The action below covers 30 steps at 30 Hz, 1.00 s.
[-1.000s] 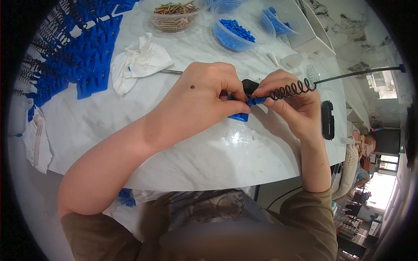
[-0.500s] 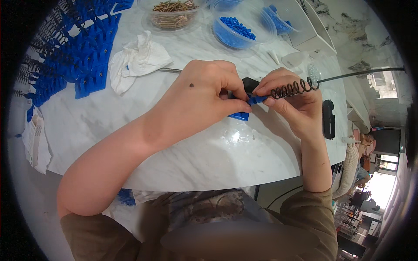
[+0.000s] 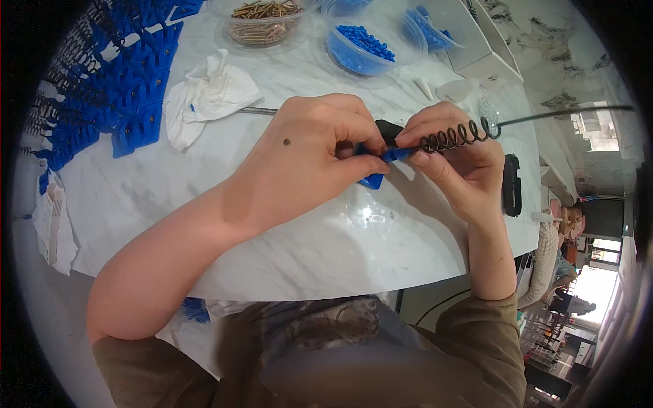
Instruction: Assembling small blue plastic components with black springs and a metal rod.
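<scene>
My left hand (image 3: 318, 139) is closed on a blue plastic piece (image 3: 372, 181), whose lower corner shows below the thumb. Opposite it, my right hand (image 3: 466, 166) pinches a black coiled spring (image 3: 451, 137) by its near end, where a small blue fitting (image 3: 397, 155) sits between the two hands. From the coil a long straight black end runs off to the right. Just behind the fingertips is a black block-like thing (image 3: 390, 131), partly covered. Fingers hide how the blue parts meet.
Rows of blue pieces with black springs (image 3: 139, 102) fill the far left. White tissue (image 3: 211, 98) lies beside a metal rod (image 3: 260, 110). Tubs of brass-coloured screws (image 3: 265, 30) and blue plastic bits (image 3: 364, 42) stand at the back. A black case (image 3: 511, 185) lies at right.
The table and the things on it appear shifted slightly left in the picture. Both hands keep the same grip, with only small finger movement at the blue fitting.
</scene>
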### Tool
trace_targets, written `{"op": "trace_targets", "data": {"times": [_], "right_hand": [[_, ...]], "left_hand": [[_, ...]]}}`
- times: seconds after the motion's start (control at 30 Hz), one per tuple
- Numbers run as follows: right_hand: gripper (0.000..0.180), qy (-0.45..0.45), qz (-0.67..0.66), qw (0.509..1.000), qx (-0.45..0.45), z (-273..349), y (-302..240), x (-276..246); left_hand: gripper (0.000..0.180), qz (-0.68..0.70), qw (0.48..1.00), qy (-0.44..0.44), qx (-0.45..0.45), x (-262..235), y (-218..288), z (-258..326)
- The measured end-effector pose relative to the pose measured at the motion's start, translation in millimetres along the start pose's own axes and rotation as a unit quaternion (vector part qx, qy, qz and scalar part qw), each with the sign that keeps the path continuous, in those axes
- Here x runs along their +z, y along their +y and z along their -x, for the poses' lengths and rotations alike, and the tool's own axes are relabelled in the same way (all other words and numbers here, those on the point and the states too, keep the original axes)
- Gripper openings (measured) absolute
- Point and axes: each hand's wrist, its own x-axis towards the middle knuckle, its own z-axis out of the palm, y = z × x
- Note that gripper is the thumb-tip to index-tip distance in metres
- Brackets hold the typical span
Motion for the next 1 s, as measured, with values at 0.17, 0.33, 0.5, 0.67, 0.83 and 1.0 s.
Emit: {"op": "trace_targets", "data": {"times": [0.17,0.33,0.5,0.67,0.83,1.0], "right_hand": [[0.012,0.019,-0.014,1.0,-0.015,1,2,3],[0.016,0.038,-0.076,0.996,-0.005,3,2,5],[0.016,0.072,-0.088,0.993,0.015,6,0,3],[0.017,0.075,-0.065,0.995,-0.007,7,-4,1],[0.019,0.082,-0.06,0.994,-0.046,6,-6,3],[0.019,0.104,-0.062,0.991,-0.058,7,-3,4]], "left_hand": [[0.011,-0.002,1.0,-0.01,0.008,-1,0,0],[0.01,-0.005,1.0,-0.004,0.03,0,3,1],[0.011,-0.023,0.998,0.015,0.059,2,2,1],[0.012,0.015,0.999,0.011,0.026,4,9,2],[0.014,0.115,0.993,0.001,-0.021,8,10,4],[0.019,0.145,0.989,0.01,-0.039,11,10,7]]}}
